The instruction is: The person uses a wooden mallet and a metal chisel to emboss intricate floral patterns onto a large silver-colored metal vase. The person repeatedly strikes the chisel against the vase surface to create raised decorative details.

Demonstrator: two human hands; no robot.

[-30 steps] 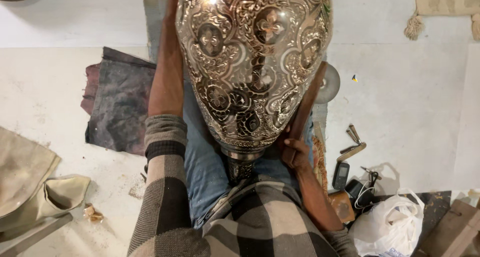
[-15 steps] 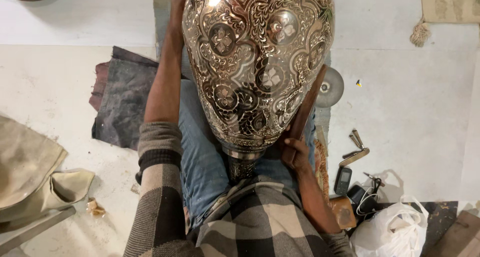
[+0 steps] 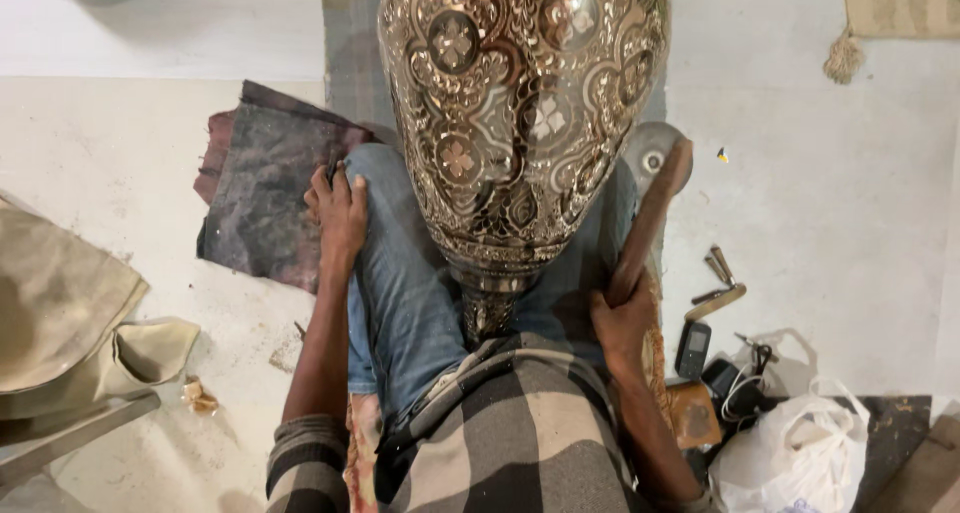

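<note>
Down comes the left hand (image 3: 338, 209) from the vase's side, and now it is resting on the jeans-clad knee, fingers curled together around something small and dark I cannot make out. Lying across the lap is the big engraved metal vase (image 3: 520, 123), neck toward the body, its mouth hidden. Gripping a wooden stick (image 3: 648, 223) low on its shaft is the right hand (image 3: 625, 323), fingers wrapped tight, the stick leaning just beside the vase. On the floor, a dark cloth (image 3: 265, 198) is sitting beside the left knee, while a white plastic bag (image 3: 795, 453), contents unseen, and a phone (image 3: 692, 348) are crowding the right.
</note>
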